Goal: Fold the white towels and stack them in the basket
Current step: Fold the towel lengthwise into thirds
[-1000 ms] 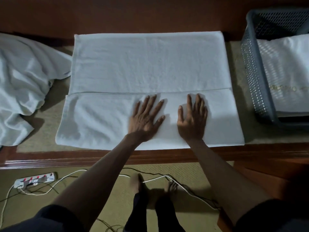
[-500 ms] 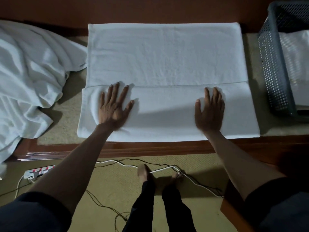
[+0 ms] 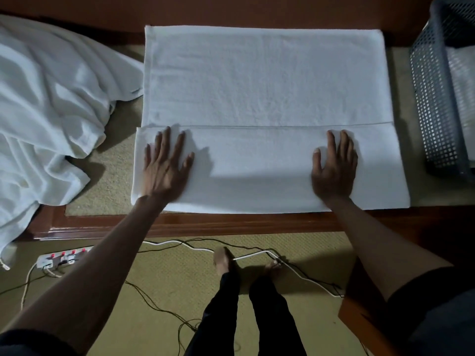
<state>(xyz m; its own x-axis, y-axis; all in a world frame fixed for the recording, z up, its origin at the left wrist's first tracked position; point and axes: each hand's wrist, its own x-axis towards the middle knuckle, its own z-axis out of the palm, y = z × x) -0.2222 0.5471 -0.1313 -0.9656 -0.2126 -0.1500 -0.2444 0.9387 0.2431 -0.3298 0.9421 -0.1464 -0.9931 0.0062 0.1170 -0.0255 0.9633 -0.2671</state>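
A white towel [image 3: 264, 78] lies flat on the table, its near third folded over into a band along the front edge. My left hand [image 3: 165, 165] presses flat on the left end of that folded band, fingers spread. My right hand [image 3: 334, 167] presses flat on the right part of the band, fingers straight. A grey mesh basket [image 3: 437, 98] stands at the right edge of the view with folded white towels [image 3: 465, 80] inside, partly cut off by the frame.
A heap of unfolded white towels [image 3: 46, 111] lies at the left, spilling over the table's wooden front edge [image 3: 231, 223]. On the floor below are a power strip [image 3: 61, 258], several cables and my feet.
Both hands have slid apart along the folded band, from its middle out toward its left and right ends. The view has shifted left, so less of the basket shows.
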